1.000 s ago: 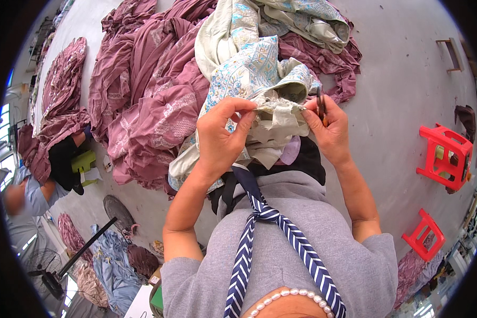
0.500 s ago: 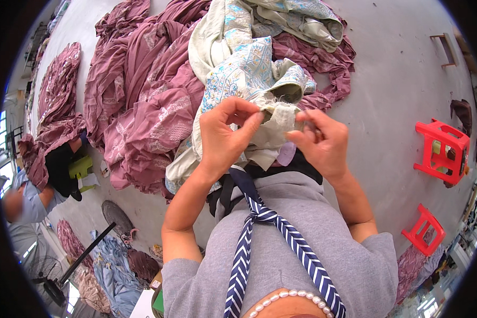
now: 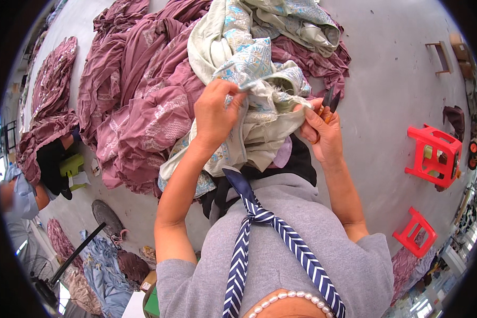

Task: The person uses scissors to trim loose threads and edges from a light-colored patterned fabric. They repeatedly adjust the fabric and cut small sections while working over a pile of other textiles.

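Note:
A pale cream garment (image 3: 273,138) with blue printed bands and frayed edges lies gathered over my lap and runs away onto the heap in front. My left hand (image 3: 213,115) is closed in a pinch on its edge, left of the middle. My right hand (image 3: 326,139) holds a pair of scissors (image 3: 330,102) with orange handles and dark blades pointing away from me. The fingertips of that same hand also meet a strip of the cream cloth, stretched between both hands. The scissors' handles are partly covered by my fingers.
A large heap of mauve cloth (image 3: 143,95) covers the floor ahead and left. Two red plastic stools (image 3: 434,153) stand at the right. At the far left a person in light blue (image 3: 24,199) sits beside more mauve cloth. Blue cloth (image 3: 108,275) lies lower left.
The scissors now show in my right hand; they were not visible before. My hands have spread slightly apart, the left one up and leftward, opening out the cream cloth between them.

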The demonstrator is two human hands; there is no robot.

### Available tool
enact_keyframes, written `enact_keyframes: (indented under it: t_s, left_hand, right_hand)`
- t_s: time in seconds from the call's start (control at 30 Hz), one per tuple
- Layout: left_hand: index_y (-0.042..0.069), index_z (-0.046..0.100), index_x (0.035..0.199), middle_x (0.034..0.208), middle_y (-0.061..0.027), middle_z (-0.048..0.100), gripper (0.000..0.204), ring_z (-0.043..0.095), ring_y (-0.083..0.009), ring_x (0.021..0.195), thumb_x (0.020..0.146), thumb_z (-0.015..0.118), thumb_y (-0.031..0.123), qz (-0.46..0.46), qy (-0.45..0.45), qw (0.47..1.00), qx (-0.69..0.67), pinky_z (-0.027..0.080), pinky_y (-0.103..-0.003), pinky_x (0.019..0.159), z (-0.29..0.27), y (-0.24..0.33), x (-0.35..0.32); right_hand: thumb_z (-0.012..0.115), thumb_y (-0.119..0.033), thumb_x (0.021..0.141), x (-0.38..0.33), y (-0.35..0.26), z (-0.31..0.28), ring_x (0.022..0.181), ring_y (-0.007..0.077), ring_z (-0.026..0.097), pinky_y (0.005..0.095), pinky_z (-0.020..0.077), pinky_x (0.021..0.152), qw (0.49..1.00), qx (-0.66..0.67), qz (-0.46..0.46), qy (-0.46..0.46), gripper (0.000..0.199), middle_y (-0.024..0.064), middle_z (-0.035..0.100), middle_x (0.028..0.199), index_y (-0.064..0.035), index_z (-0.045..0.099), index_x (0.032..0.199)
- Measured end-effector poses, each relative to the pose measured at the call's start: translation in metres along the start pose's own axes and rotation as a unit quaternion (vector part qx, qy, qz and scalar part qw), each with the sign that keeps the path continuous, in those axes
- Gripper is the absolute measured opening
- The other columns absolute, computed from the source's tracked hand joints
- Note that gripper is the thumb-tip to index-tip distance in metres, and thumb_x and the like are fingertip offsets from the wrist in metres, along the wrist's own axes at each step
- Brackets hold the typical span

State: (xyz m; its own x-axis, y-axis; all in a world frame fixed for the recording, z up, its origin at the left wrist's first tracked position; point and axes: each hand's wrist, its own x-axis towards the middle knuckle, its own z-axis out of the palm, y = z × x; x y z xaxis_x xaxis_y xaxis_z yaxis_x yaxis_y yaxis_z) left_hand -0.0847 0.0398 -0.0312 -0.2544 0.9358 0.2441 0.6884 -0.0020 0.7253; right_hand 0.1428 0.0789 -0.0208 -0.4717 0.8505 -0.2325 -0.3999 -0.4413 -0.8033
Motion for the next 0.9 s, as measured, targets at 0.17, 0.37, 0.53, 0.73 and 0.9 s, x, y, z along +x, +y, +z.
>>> enact_keyframes:
  t_s: [0.17, 0.37, 0.53, 0.73, 0.9]
  left_hand:
    - [0.002, 0.059, 0.082, 0.076, -0.0103, 0.06, 0.015, 0.058, -0.0252, 0.064, 0.078, 0.069, 0.012, 0.0, 0.049, 0.999, -0.019, 0.045, -0.033, 0.059, -0.024, 0.003, 0.02]
    - [0.002, 0.06, 0.081, 0.074, -0.0087, 0.059, 0.015, 0.057, -0.0222, 0.061, 0.077, 0.07, 0.013, 0.021, 0.032, 0.999, 0.001, 0.044, -0.031, 0.056, -0.045, -0.001, 0.032]
    - [0.001, 0.063, 0.083, 0.076, -0.0065, 0.062, 0.015, 0.055, -0.0158, 0.06, 0.078, 0.07, 0.013, 0.022, 0.017, 1.0, 0.002, 0.044, -0.028, 0.056, -0.074, 0.002, 0.043]
    - [0.002, 0.065, 0.085, 0.073, -0.0072, 0.062, 0.019, 0.057, -0.0175, 0.058, 0.077, 0.071, 0.018, -0.022, 0.028, 0.999, 0.019, 0.045, -0.029, 0.055, -0.089, -0.024, 0.043]
    - [0.003, 0.063, 0.094, 0.087, -0.0112, 0.063, 0.023, 0.062, -0.0238, 0.077, 0.077, 0.072, 0.015, 0.016, 0.134, 0.989, 0.059, 0.048, -0.032, 0.068, -0.076, -0.013, 0.025]
  right_hand:
    - [0.05, -0.01, 0.093, 0.006, 0.004, -0.008, 0.042, 0.0065, 0.035, 0.0211, 0.0278, 0.04, 0.997, 0.071, 0.014, -0.039, 0.01, 0.0089, 0.065, 0.089, -0.0042, 0.057, 0.095]
    - [0.053, -0.016, 0.093, 0.01, 0.006, 0.005, 0.042, 0.0062, 0.041, 0.019, 0.0278, 0.038, 0.995, 0.092, 0.045, -0.015, 0.013, 0.0018, 0.059, 0.071, -0.0043, 0.057, 0.096]
    - [0.054, -0.017, 0.093, 0.017, 0.007, 0.014, 0.042, 0.0063, 0.041, 0.0191, 0.0275, 0.037, 0.995, 0.044, 0.033, -0.082, 0.014, 0.0024, 0.059, 0.071, -0.0038, 0.057, 0.096]
    - [0.054, -0.017, 0.093, 0.029, 0.002, 0.039, 0.044, 0.0055, 0.041, 0.019, 0.0271, 0.037, 0.996, 0.027, 0.005, -0.081, 0.013, 0.0061, 0.063, 0.076, -0.0041, 0.055, 0.091]
    - [0.057, -0.016, 0.092, 0.037, 0.002, 0.048, 0.037, 0.0065, 0.039, 0.0199, 0.0257, 0.035, 0.995, 0.072, 0.032, -0.061, 0.009, 0.0037, 0.061, 0.073, -0.0081, 0.055, 0.092]
